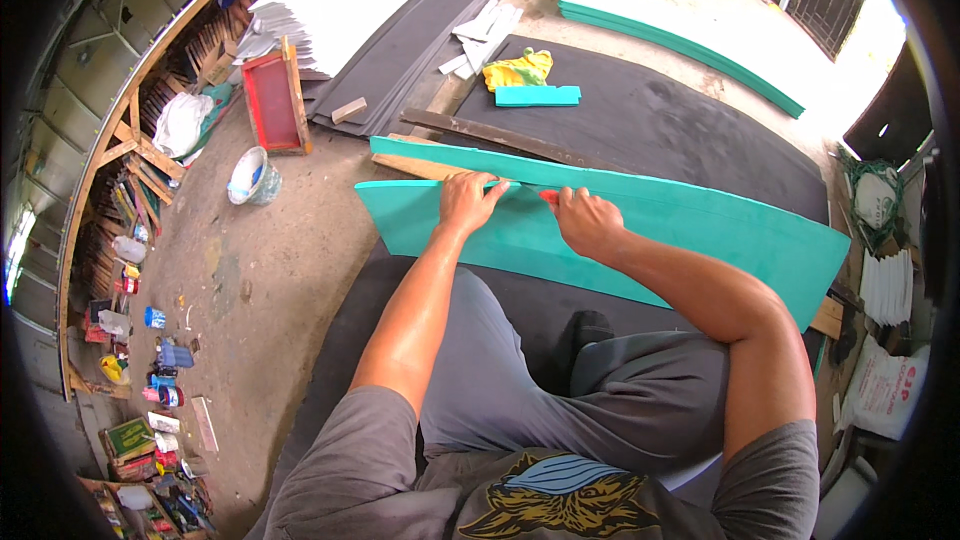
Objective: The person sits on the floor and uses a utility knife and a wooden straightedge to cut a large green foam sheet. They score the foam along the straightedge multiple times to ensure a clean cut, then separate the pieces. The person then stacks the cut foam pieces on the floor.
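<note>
1 teal board [700, 240] sat nearside of the dark brown bar [470, 130], left hand [468, 202] pinching its upper edge, seemingly to steady it, while the right hand [588, 220] gripped a small red tool [549, 198], tip unclear.

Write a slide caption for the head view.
Left fingers hold a teal panel at its upper edge while right fingers grip a small red object close by.

Teal board [710, 225] blocks straight way to black sheet [680, 115] behind; dark bar [500, 137] just past board. Yellow cloth [518, 70], teal strip [538, 96] crowd sheet's left end; right half open. Floor [315, 205] open between bucket [254, 182] and board.
</note>
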Motion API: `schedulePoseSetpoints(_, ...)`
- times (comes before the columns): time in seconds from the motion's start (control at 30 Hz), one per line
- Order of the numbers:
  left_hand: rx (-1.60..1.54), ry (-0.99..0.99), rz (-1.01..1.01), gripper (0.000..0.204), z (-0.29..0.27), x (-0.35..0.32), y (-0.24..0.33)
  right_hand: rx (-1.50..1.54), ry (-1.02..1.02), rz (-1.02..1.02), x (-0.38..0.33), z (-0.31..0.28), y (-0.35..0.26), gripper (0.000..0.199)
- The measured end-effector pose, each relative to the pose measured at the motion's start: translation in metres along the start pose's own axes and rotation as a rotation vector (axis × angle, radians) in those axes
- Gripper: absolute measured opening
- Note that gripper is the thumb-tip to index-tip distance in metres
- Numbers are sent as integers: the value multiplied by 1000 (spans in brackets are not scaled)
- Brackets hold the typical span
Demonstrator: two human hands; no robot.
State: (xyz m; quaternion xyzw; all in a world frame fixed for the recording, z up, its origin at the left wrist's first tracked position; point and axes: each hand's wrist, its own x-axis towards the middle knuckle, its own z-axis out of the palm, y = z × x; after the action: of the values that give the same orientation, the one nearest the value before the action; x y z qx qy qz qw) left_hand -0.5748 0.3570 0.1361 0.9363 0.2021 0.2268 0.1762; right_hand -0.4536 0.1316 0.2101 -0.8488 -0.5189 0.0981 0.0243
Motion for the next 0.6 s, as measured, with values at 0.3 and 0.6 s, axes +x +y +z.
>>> schedulePoseSetpoints(0.3, -14, 37, 68, 39, 4, 5, 0, -51, -79, 66, 4, -12, 13, 34)
schedulePoseSetpoints(0.6, -30, 11, 59, 41, 6, 8, -9, -84, -113, 204, -14, -18, 52, 43)
